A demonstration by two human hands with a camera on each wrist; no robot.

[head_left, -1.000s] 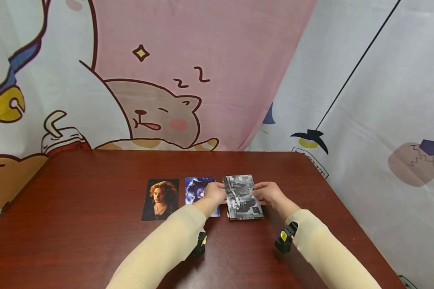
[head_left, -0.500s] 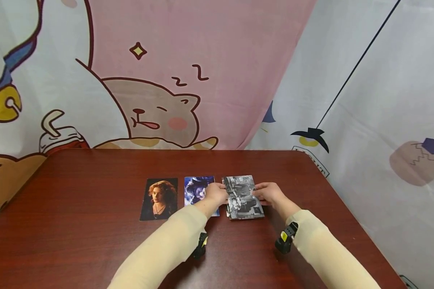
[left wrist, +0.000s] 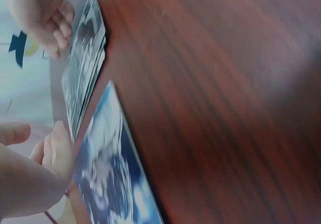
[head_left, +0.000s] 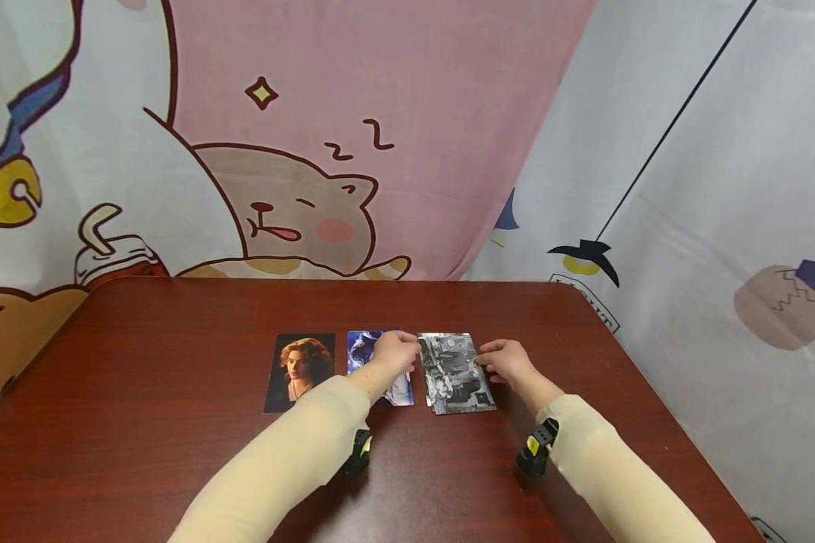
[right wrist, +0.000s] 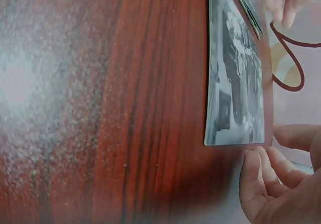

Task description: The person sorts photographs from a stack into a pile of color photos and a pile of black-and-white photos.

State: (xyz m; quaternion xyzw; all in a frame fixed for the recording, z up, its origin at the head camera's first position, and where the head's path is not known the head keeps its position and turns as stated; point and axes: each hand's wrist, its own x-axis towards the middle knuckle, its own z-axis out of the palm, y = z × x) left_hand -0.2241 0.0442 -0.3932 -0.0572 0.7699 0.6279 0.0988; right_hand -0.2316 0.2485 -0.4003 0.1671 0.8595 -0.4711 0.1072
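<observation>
In the head view, a small stack of black-and-white photo cards [head_left: 453, 373] lies on the table, its edges slightly uneven. My left hand [head_left: 395, 351] is at the stack's upper left corner, its fingers extended over part of a blue picture card [head_left: 401, 391]. In the left wrist view those fingers [left wrist: 61, 151] come right up to the stack's near end. On the other side, my right hand [head_left: 509, 362] has its fingertips at the stack's right edge. The right wrist view shows its fingers [right wrist: 253, 171] loosely bent beside the top card, with nothing pinched between them.
A portrait card [head_left: 306, 369] with a dark background lies left of the blue card. All of them rest on a reddish-brown wooden table [head_left: 163, 422]. Behind it hangs a cartoon-printed cloth [head_left: 448, 151]. Each wrist wears a small black camera [head_left: 535, 449].
My left hand has shifted up and slightly left along the stack's left side, from its middle to its upper corner. The right hand stays nearly in place. The stack's lower edge looks less even.
</observation>
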